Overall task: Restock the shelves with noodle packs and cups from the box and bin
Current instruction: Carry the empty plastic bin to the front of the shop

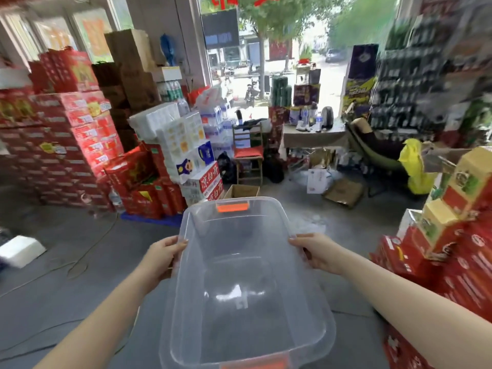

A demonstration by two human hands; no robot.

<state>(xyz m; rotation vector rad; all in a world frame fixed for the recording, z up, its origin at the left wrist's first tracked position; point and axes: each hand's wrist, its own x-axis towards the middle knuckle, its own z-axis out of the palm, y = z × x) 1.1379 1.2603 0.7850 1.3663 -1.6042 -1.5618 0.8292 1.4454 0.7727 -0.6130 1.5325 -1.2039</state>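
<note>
We hold a clear plastic bin (247, 283) in front of us above the grey floor (80, 262), left hand (162, 255) and right hand (316, 253) gripping its opposite long rims.

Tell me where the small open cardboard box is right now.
In the head view the open cardboard box sits on the floor at centre, just beyond the far end of the clear bin, below the wooden chair.
</note>
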